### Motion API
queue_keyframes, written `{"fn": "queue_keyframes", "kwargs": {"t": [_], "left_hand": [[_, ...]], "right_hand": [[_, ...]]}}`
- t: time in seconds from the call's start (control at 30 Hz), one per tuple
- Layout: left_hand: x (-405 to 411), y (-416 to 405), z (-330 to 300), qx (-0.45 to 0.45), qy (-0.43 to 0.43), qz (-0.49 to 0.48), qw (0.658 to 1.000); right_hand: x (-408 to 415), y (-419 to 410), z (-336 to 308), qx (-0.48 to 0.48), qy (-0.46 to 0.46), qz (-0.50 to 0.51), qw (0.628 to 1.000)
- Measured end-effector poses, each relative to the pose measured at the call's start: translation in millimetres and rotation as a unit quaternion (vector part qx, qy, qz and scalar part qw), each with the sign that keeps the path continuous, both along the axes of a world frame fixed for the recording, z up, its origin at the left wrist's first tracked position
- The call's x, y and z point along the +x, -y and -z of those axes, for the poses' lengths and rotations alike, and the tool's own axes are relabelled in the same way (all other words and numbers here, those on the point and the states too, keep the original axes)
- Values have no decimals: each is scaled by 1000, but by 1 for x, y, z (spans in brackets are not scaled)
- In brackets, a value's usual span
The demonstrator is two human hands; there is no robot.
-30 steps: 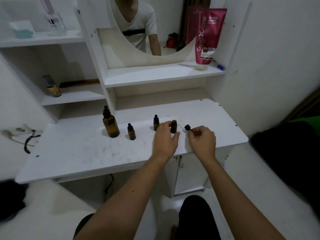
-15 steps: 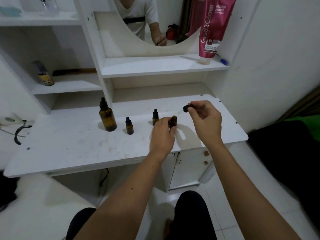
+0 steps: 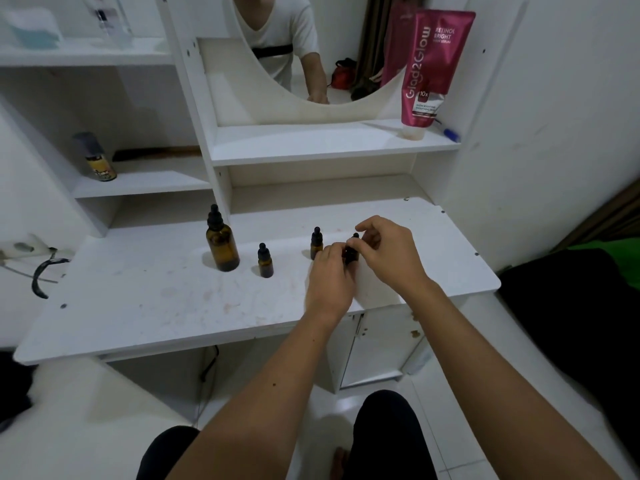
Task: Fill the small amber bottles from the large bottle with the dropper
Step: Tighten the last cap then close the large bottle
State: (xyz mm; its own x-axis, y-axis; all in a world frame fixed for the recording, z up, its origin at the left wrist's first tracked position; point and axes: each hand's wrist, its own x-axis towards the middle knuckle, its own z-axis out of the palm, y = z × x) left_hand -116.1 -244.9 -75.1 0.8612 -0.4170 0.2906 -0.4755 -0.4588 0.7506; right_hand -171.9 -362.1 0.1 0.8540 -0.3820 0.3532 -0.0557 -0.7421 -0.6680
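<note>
The left hand (image 3: 329, 282) is gripping a small amber bottle (image 3: 350, 255) standing on the white bench (image 3: 156, 299), while the right hand (image 3: 388, 254) is pinching its black dropper cap (image 3: 355, 237). The large bottle (image 3: 221, 242) is standing well to the left.

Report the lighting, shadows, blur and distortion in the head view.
Head view: dim, even light; faint shadow beside the large amber glass bottle; wide-angle bending of the white desk's edge; blurred upper-left shelf; the small amber bottle between left hand and right hand is soft.
</note>
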Motion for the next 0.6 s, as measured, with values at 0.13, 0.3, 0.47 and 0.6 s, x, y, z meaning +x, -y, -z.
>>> {"fn": "queue_keyframes", "kwargs": {"t": [0.13,0.3,0.47,0.6], "left_hand": [[0,1,-1,-1,-4,-1,1000],[0,0,2,1,7,2,1000],[-2,0,2,-4,8,-5,1000],[-1,0,2,-2,15,2,1000]], "right_hand": [[-2,2,1,-32,3,28,999],[-5,1,0,-25,20,-46,998],[-1,4,5,-99,-2,9,995],[-1,0,5,-43,15,-52,998]]}}
